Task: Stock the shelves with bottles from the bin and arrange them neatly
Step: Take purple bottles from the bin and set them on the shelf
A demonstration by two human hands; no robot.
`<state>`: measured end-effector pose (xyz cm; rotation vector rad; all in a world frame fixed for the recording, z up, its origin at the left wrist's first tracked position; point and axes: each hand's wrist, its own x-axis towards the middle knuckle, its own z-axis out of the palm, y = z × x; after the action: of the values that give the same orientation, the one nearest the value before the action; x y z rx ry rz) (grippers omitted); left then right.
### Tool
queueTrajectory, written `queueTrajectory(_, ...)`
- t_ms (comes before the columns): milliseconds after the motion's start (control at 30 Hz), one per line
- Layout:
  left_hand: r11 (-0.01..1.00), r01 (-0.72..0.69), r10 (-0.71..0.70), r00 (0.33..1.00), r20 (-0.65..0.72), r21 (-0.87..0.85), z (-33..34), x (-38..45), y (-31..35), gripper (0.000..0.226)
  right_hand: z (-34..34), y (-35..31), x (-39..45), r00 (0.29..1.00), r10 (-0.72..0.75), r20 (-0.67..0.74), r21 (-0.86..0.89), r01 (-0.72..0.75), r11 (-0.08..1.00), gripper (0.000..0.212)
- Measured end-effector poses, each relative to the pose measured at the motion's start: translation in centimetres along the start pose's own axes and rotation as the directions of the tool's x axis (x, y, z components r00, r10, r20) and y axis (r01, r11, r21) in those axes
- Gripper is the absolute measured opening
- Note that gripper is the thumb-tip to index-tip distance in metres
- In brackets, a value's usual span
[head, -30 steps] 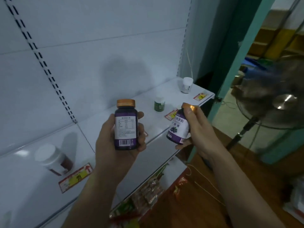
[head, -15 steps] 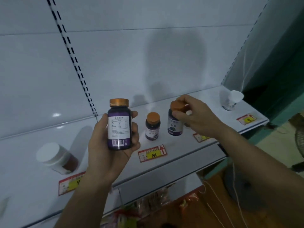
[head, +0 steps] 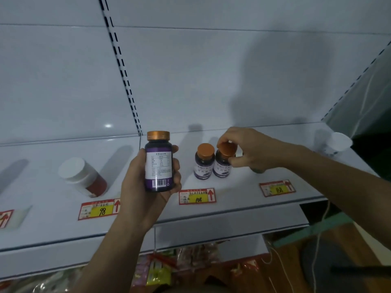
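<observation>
Head view: my left hand grips a purple bottle upright before the shelf; right hand, arm outstretched, pinches a second bottle standing there beside a third.

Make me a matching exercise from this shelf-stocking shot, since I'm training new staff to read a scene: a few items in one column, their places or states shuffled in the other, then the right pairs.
Items:
1. bottle with the barcode label
2. bottle under the right hand's fingers
3. white-lidded jar
4. price tag marked 98

Places or states:
A. stuck to the shelf's front, below the jar
B. held up off the shelf in the left hand
C. stands alone at the left of the shelf
D. on the shelf, cap pinched by the right hand, beside a twin bottle

Pairs: 1-B, 2-D, 3-C, 4-A
</observation>
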<state>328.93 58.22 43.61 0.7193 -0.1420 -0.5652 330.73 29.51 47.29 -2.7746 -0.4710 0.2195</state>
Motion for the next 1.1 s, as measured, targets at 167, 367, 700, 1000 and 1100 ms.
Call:
queueTrajectory(167,0.997,-0.046,0.048,0.998,-0.050,0.057,-0.7,-0.2,-0.6,0.057,0.3,0.3,0.4,0.999,-0.037,-0.006,0.024,0.037,0.999,0.036)
queueTrajectory(367,0.995,-0.063,0.072,0.991,-0.115,0.078,-1.3,0.0,-1.0,0.066,0.6,0.1,0.8,0.999,-0.048,-0.023,0.035,0.048,0.998,0.033)
queueTrajectory(700,0.849,-0.109,0.181,0.979,-0.090,0.517,-3.3,0.8,-1.1,0.076,1.5,0.4,0.3,0.995,0.073,-0.067,0.187,-0.060,0.981,0.057)
queueTrajectory(1000,0.480,-0.095,0.169,0.986,0.014,0.872,-5.1,3.4,-0.8,0.048,1.6,0.1,-1.5,0.935,0.132,-0.330,0.296,-0.031,0.955,0.037)
queueTrajectory(1100,0.444,-0.069,0.182,0.983,-0.015,0.893,-5.1,3.9,-0.9,0.051,1.5,0.3,-2.0,0.921,0.152,-0.359,0.315,-0.034,0.948,0.029)
